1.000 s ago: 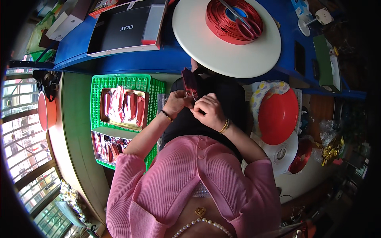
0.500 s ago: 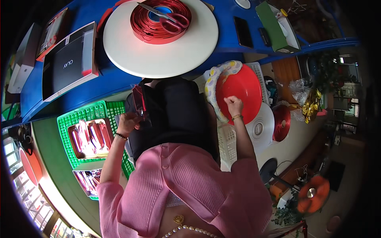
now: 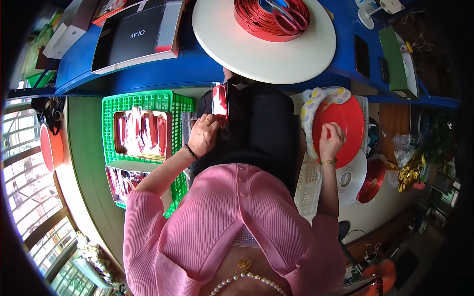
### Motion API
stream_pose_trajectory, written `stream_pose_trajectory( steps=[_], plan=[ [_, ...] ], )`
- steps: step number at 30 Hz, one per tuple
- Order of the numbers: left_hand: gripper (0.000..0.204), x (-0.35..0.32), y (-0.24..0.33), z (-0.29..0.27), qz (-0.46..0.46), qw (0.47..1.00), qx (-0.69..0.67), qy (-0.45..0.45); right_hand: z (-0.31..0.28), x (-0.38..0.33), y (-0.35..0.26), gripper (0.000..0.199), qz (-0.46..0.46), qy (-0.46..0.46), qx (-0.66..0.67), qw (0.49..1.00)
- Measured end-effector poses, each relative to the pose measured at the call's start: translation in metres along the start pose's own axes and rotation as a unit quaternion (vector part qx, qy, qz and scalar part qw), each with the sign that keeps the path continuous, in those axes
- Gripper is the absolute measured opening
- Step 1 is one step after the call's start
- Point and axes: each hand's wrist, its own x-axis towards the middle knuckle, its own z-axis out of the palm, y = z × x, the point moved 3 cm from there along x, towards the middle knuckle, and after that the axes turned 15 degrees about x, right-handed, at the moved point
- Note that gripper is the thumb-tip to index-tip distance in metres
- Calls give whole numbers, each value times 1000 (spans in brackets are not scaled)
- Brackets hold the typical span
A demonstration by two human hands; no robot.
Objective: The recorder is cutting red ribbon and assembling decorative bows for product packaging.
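Note:
My left hand [image 3: 203, 134] is closed on the lower end of a small red packet in a clear plastic sleeve [image 3: 219, 100], held over my dark-clad left thigh. The back of this hand faces up. My right hand [image 3: 332, 141] hovers in front of a red basin [image 3: 348, 121], its fingers curled in. Whether anything small sits between them is hidden. A cloth with coloured dots [image 3: 310, 116] hangs over the basin's left rim.
To my left, a green basket [image 3: 111, 101] carries a tray of red packets [image 3: 143, 133]. Ahead, a white round board [image 3: 222, 37] on a blue table [image 3: 182, 69] bears a red ribbon roll [image 3: 247, 17] and scissors [image 3: 291, 19]. A white disc [image 3: 353, 180] and another red roll [image 3: 373, 182] stand right.
The whole view has swung, so everything sits farther right in the picture. My left hand has turned its back upward, and the packet stands straighter. Beside the basin, my right hand stays curled.

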Motion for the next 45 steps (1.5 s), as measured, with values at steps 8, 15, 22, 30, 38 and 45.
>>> stream_pose_trajectory(
  steps=[8,15,22,30,38,45],
  plan=[
    [56,-18,-8,-6,42,999,-25,-15,53,8,-134,32,-87,-147,220,961],
    [57,-23,-14,-6,38,997,-23,-63,142,-22,-203,18,-380,-255,258,851],
    [40,-32,-22,5,0,984,-171,43,162,-25,-188,8,-152,-278,441,840],
    [7,-29,-12,29,-274,926,-233,115,178,-40,-167,11,277,-434,530,674],
    [12,-27,-14,30,-330,918,-203,90,181,-36,-174,22,274,-437,483,707],
    [17,-33,-15,36,-381,901,-192,78,186,-31,-182,41,212,-396,355,820]
  ],
)
